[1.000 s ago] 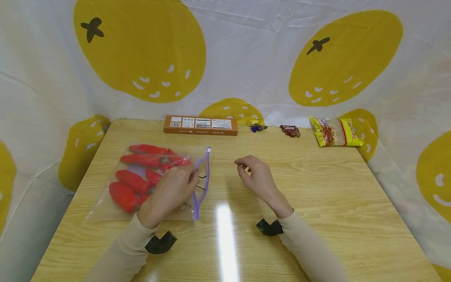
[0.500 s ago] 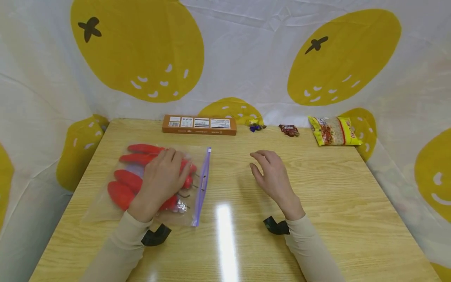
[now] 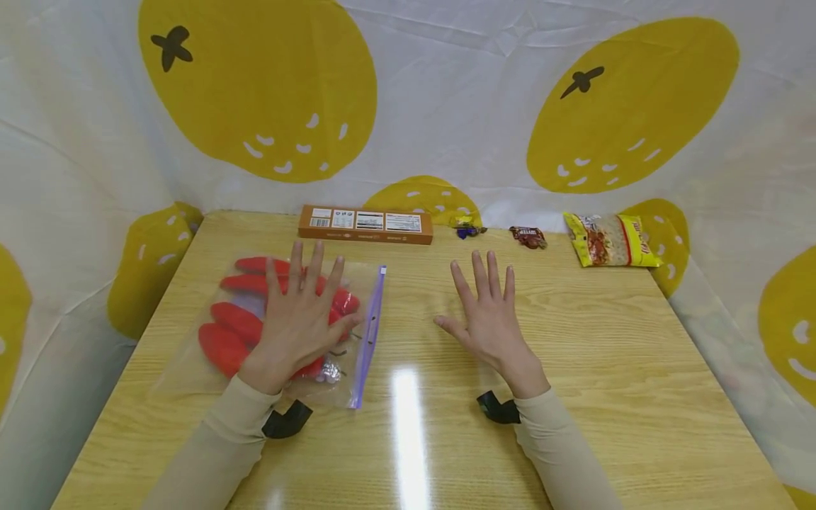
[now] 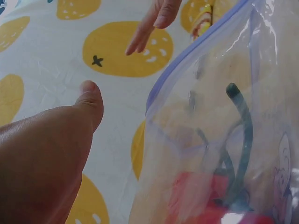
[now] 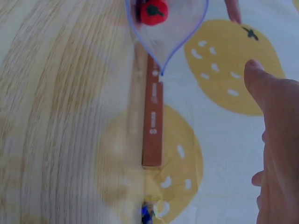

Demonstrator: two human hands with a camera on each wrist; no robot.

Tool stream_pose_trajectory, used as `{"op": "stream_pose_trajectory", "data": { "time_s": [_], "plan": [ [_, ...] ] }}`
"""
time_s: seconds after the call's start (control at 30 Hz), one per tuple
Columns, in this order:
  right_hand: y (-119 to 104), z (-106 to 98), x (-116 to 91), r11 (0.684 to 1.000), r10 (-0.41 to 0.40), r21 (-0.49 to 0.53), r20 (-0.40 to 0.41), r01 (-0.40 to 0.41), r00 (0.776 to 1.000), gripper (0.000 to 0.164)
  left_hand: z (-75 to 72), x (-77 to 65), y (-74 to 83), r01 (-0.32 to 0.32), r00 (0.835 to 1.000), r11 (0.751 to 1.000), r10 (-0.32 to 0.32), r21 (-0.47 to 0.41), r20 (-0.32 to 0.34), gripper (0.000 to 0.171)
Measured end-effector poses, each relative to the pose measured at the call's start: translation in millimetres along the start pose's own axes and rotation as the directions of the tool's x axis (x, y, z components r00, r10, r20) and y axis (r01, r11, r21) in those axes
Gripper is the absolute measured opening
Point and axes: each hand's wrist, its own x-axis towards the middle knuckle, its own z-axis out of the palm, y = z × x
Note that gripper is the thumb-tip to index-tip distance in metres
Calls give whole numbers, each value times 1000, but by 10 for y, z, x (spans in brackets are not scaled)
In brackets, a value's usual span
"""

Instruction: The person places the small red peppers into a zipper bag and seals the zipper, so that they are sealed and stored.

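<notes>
A clear zip bag point(image 3: 371, 347) with a purple zip strip lies flat on the left of the table. Red peppers point(image 3: 219, 348) with dark green stems are inside it. My left hand point(image 3: 299, 319) is spread over the bag, hiding some peppers; it holds nothing, and the left wrist view shows its thumb apart from the bag. My right hand point(image 3: 494, 326), fingers straight and spread, is over the table right of the bag, also holding nothing. In the right wrist view the zip edges point(image 5: 177, 52) stand parted, with a red pepper point(image 5: 153, 13) seen beyond them.
Along the back edge of the wooden table point(image 3: 605, 368) are a brown box point(image 3: 365, 225), a blue-and-yellow wrapped candy point(image 3: 468, 228), a dark red wrapped candy point(image 3: 528, 237) and a yellow food packet point(image 3: 612, 241). A fruit-print cloth point(image 3: 446, 92) hangs behind.
My left hand has let go of the bag's purple zip edge and moved back left over the peppers, its fingers spreading. The right hand has shifted right and straightened its fingers.
</notes>
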Motion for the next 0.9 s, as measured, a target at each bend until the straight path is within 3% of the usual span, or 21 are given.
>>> {"op": "stream_pose_trajectory", "data": {
  "time_s": [0.9],
  "plan": [
    [-23,45,-17,1000,1,14,-13,0,1000,83,-23,-15,15,22,999,1000,-22,3,39,89]
  ]
}}
